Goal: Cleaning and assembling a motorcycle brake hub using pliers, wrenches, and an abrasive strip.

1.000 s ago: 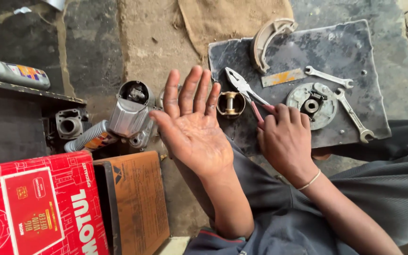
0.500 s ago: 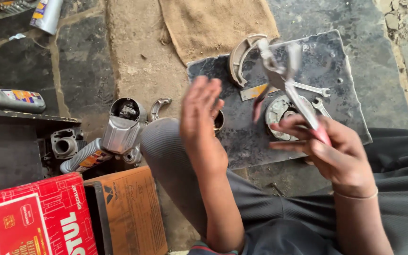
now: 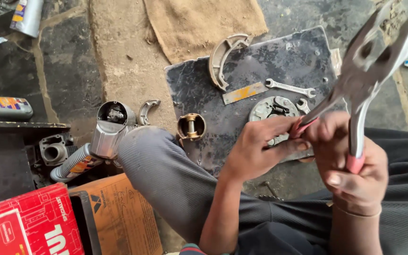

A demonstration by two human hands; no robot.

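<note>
Fingers of right hand (image 3: 352, 170) clenched round red-handled steel pliers (image 3: 369, 71) raised above dark metal plate (image 3: 303, 52), left hand (image 3: 260, 148) pinching one handle (best spread handles slowly, evenly).

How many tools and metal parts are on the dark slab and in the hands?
Pliers, held by both hands: 1
Wrenches: 2
Curved brake shoe: 1
Round plate: 1
Piston: 1
Flat metal strip: 1
Total: 7
</note>
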